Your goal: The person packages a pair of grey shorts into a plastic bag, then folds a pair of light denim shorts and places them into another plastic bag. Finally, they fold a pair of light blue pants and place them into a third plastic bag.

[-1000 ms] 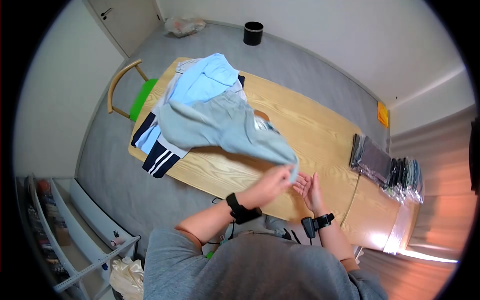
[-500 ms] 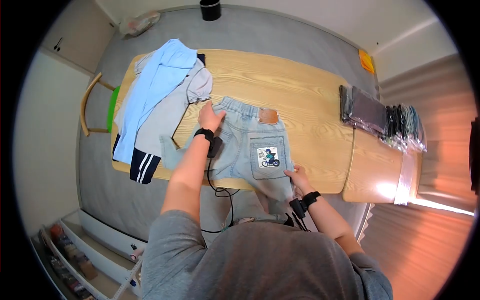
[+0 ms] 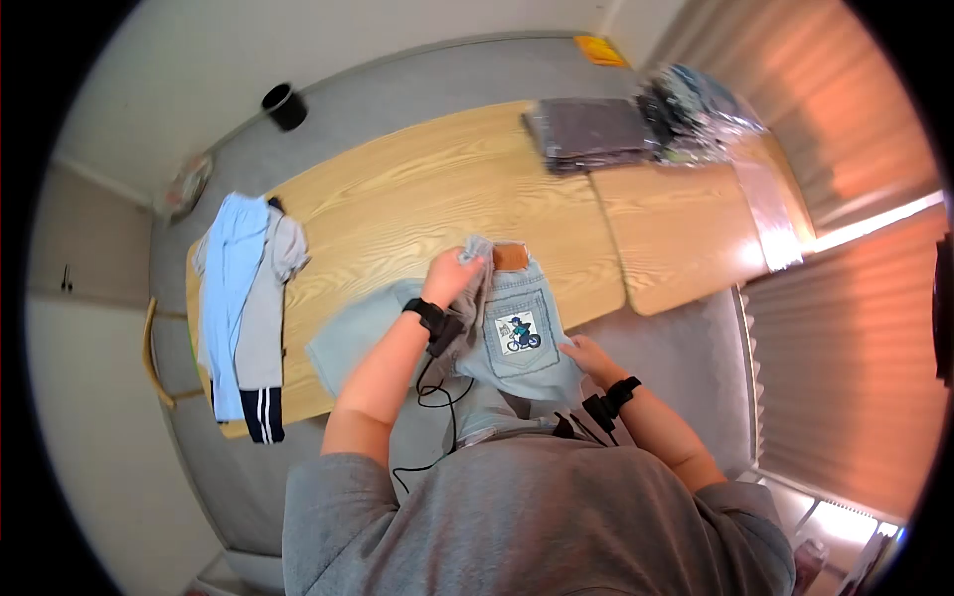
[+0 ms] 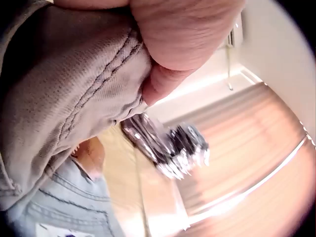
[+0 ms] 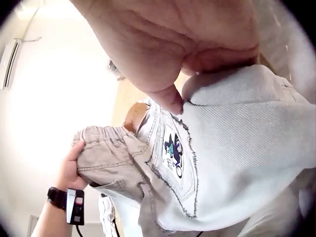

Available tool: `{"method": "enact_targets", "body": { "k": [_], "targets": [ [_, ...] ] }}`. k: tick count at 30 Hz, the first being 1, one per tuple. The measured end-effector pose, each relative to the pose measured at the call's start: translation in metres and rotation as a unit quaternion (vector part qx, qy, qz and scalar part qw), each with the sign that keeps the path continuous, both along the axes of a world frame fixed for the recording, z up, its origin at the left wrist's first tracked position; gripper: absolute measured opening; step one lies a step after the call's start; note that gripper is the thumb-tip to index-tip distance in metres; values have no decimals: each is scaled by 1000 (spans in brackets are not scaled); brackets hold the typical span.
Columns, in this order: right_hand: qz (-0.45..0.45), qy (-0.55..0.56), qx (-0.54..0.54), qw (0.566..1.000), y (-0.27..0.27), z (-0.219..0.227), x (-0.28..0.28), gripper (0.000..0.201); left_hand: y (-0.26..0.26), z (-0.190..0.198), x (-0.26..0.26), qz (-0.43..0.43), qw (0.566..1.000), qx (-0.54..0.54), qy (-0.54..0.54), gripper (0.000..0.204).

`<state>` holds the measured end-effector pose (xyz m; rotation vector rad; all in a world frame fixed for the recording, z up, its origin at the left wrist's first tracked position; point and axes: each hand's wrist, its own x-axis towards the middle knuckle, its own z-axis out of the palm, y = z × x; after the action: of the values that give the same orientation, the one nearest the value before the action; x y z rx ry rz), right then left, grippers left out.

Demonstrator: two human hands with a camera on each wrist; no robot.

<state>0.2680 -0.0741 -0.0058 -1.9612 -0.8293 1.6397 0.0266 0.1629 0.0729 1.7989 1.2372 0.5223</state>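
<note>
Pale denim jeans (image 3: 545, 370) between my hands, over the near edge of the table (image 3: 407, 189). My left hand (image 3: 450, 278) is clamped on the waistband (image 3: 478, 248); my right hand (image 3: 593, 361) grips the side, thumb on the denim. Light-blue garment (image 3: 235, 288) lies well apart, left.

My hands (image 3: 451, 276) are on jeans (image 3: 532, 308) of matt, pale denim, the weave ribbed, the seams puckered and the pocket edges frayed. Their waistband patch (image 3: 511, 257) looks like smooth brown leather. The table (image 3: 417, 189) shows pale wood grain with a slight sheen. Glossy clear plastic wraps the stacked cloth (image 3: 591, 129). The blue garment (image 3: 237, 288) is soft, matt cloth.
</note>
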Motion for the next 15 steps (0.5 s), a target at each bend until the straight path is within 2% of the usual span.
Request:
{"method": "enact_targets", "body": {
  "k": [1, 3, 5, 7, 8, 9, 10, 12, 13, 14, 15],
  "targets": [
    [-21, -4, 9, 1000, -15, 11, 9, 41, -19, 15, 29, -35, 999, 20, -1, 35],
    [-84, 39, -21, 995, -54, 37, 31, 43, -64, 53, 83, -106, 986, -66, -113, 34],
    [-108, 28, -35, 993, -98, 14, 68, 47, -106, 52, 136, -178, 977, -50, -104, 33],
    [-166, 152, 59, 973, -147, -21, 99, 64, -143, 64, 184, -252, 964, -28, -86, 32],
    [-192, 154, 71, 967, -166, -10, 110, 64, -165, 77, 205, -307, 947, -54, -81, 30],
    [-269, 42, 90, 958, -183, 9, 124, 72, -189, 92, 223, -360, 927, -79, -75, 29],
    [-342, -69, 100, 932, -198, 25, 139, 81, -213, 122, 237, -386, 910, -108, -110, 26],
    [-421, -122, 198, 877, -234, 35, 177, 94, -245, 143, 267, -444, 883, -76, -134, 25],
    [-443, -116, 257, 851, -252, 24, 205, 89, -260, 154, 280, -475, 863, -52, -165, 24],
    [-462, -110, 314, 822, -267, 10, 229, 84, -271, 175, 287, -496, 845, -91, -181, 22],
    [-443, -72, 378, 810, -279, 38, 236, 78, -279, 196, 293, -499, 840, -121, -175, 22]
  ]
}}
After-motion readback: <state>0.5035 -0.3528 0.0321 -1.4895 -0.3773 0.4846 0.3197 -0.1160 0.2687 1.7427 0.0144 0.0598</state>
